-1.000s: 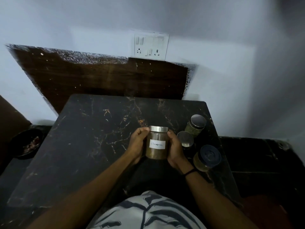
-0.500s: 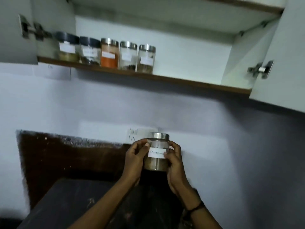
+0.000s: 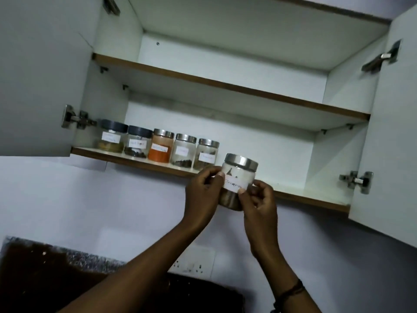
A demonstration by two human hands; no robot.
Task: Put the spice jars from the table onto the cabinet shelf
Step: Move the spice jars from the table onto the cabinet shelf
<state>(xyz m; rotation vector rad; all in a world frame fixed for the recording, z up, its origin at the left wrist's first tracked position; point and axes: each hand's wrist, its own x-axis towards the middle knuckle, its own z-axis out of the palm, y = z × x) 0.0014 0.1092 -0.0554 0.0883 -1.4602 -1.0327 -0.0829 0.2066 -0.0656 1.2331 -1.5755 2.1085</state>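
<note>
Steel-lidded jar (image 3: 238, 177) gripped between left hand (image 3: 203, 195) and right hand (image 3: 259, 204), at the shelf (image 3: 311, 201) edge, right of five jars (image 3: 158, 146).

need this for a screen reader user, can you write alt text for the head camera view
Two hands, left hand and right hand, hold a steel-lidded spice jar with a white label at the front edge of the lower cabinet shelf. Five labelled jars stand in a row on the shelf's left part, beside the open cabinet doors.

Jar (image 3: 239, 177) raised from table to lower shelf (image 3: 311, 199) edge, both hands (image 3: 203, 190) (image 3: 259, 199) gripping; now tilted.
</note>
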